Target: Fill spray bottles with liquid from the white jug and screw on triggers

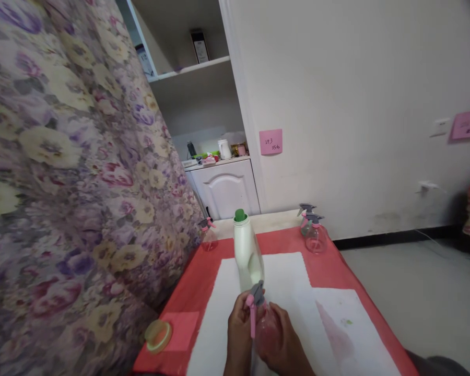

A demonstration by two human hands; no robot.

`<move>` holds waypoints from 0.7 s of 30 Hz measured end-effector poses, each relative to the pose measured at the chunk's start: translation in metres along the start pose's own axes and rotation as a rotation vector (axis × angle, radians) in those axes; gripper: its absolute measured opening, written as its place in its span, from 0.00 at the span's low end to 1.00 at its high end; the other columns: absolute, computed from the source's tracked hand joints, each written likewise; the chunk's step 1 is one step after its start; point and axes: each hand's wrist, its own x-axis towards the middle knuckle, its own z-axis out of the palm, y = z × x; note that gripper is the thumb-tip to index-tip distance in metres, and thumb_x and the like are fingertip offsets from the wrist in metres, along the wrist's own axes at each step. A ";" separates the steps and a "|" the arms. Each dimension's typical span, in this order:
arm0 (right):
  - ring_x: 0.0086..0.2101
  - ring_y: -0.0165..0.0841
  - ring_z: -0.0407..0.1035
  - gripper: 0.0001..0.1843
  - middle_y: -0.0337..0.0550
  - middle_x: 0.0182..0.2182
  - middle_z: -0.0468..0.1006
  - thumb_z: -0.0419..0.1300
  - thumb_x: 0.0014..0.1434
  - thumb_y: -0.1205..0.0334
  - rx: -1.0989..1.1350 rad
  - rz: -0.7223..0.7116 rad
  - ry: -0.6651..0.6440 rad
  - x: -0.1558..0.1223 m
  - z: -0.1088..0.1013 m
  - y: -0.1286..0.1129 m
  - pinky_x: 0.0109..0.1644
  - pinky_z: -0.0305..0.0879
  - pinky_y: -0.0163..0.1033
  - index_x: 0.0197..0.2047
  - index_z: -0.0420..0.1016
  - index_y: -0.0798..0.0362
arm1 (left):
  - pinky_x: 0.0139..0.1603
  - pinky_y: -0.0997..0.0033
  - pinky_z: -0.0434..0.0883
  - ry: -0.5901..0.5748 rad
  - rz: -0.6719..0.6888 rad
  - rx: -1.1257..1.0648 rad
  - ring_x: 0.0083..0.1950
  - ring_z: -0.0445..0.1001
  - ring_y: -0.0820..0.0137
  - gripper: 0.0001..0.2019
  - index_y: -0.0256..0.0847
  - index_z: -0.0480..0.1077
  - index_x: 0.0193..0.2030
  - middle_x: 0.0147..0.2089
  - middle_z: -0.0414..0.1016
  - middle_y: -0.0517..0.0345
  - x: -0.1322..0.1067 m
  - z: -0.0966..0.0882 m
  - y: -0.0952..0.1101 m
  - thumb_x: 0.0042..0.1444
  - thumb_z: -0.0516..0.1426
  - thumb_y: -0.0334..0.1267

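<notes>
Both my hands are closed around one clear pink spray bottle [269,334] at the near middle of the table. My left hand [238,326] grips near its grey and pink spray head [256,296], whose pink trigger hangs down. Around the transparent body wraps my right hand [288,342]. Just beyond them stands a large pale green jug [245,250] with a green spout at its open neck and a handle low on its right side. The hands partly hide the bottle's body and the jug's base.
White sheets [290,271] lie over the red table cover [282,239]. More spray bottles stand at the back right [316,239] and back left [209,237]. A round yellowish lid [159,336] lies at the left edge. A floral curtain [82,209] hangs close on the left.
</notes>
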 end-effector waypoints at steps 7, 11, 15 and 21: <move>0.53 0.47 0.70 0.42 0.53 0.54 0.72 0.66 0.44 0.66 0.035 0.040 -0.011 0.000 -0.001 -0.004 0.56 0.69 0.49 0.61 0.54 0.52 | 0.43 0.67 0.74 -0.082 0.000 0.035 0.43 0.79 0.61 0.17 0.40 0.73 0.38 0.39 0.81 0.55 0.000 -0.012 -0.004 0.40 0.70 0.34; 0.53 0.45 0.70 0.40 0.50 0.53 0.72 0.65 0.45 0.66 0.041 0.036 -0.004 0.001 0.001 -0.002 0.57 0.69 0.48 0.61 0.55 0.50 | 0.42 0.70 0.73 -0.081 0.091 0.115 0.43 0.78 0.63 0.20 0.41 0.73 0.43 0.40 0.81 0.55 0.000 -0.013 -0.004 0.41 0.69 0.32; 0.52 0.45 0.71 0.42 0.52 0.53 0.72 0.66 0.43 0.67 0.051 0.030 0.000 0.000 0.001 -0.002 0.56 0.69 0.46 0.61 0.54 0.52 | 0.40 0.70 0.74 -0.078 0.062 0.136 0.41 0.78 0.63 0.16 0.42 0.72 0.38 0.36 0.81 0.58 0.000 -0.015 -0.007 0.41 0.69 0.34; 0.52 0.47 0.71 0.40 0.52 0.53 0.73 0.67 0.45 0.63 0.111 0.054 0.023 0.002 0.002 -0.011 0.56 0.70 0.48 0.60 0.57 0.49 | 0.45 0.64 0.74 -0.208 -0.025 0.148 0.42 0.78 0.60 0.16 0.42 0.76 0.41 0.35 0.81 0.55 0.001 -0.021 0.003 0.43 0.69 0.39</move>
